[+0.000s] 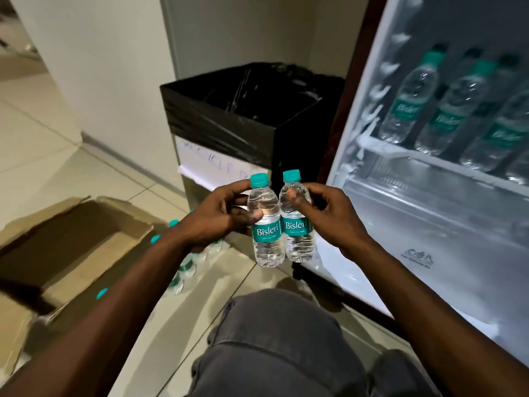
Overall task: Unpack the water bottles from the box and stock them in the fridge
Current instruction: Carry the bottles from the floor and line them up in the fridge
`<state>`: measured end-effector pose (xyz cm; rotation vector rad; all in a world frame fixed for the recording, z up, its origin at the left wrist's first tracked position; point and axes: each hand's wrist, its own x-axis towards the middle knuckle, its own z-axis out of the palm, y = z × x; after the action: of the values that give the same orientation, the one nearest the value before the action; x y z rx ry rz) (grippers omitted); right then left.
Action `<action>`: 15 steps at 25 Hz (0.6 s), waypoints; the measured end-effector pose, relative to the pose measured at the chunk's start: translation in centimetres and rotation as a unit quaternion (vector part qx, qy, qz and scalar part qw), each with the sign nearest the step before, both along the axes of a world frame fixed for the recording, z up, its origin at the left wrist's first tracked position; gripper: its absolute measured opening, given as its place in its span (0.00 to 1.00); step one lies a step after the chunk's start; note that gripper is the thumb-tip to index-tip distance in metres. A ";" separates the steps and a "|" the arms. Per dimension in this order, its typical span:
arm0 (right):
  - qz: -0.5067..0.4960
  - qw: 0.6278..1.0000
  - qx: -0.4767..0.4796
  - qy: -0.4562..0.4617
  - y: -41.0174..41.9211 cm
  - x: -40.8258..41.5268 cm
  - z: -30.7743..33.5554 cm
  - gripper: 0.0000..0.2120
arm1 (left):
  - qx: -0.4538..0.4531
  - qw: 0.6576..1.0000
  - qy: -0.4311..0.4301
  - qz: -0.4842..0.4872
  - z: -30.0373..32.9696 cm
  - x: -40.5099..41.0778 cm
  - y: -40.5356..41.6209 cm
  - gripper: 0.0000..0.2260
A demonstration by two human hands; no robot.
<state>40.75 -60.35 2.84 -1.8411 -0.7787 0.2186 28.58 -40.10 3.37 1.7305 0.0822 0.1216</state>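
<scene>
Each hand gripped one upright bottle by its upper body, the left hand [226, 216] holding the left bottle [266, 224] touching the right bottle [297, 222] in the right hand [329, 216], seemingly paired for shelving in the open fridge [429, 196] alongside.

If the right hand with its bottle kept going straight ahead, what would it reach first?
Probably the black-lined bin directly beyond the right hand and its bottle; the open fridge lies to its right. Depth is unclear.
</scene>
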 end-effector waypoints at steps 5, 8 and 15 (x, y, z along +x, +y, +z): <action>-0.042 0.998 0.013 -0.050 -4.0 0.7 4.7 0.26 | 0.053 0.994 -0.047 -0.082 5.7 2.4 -2.3 0.22; -0.059 0.996 0.017 -0.067 -6.6 0.7 8.2 0.26 | 0.054 0.986 -0.072 -0.139 9.4 3.6 -4.2 0.20; -0.087 0.989 0.024 -0.120 -12.3 1.0 16.8 0.20 | 0.111 0.965 -0.144 -0.191 18.5 6.0 -9.2 0.23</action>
<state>41.76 -72.64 19.69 -1.8994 -0.7735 -0.1349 34.60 -49.26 21.82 1.9004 -0.4940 0.0991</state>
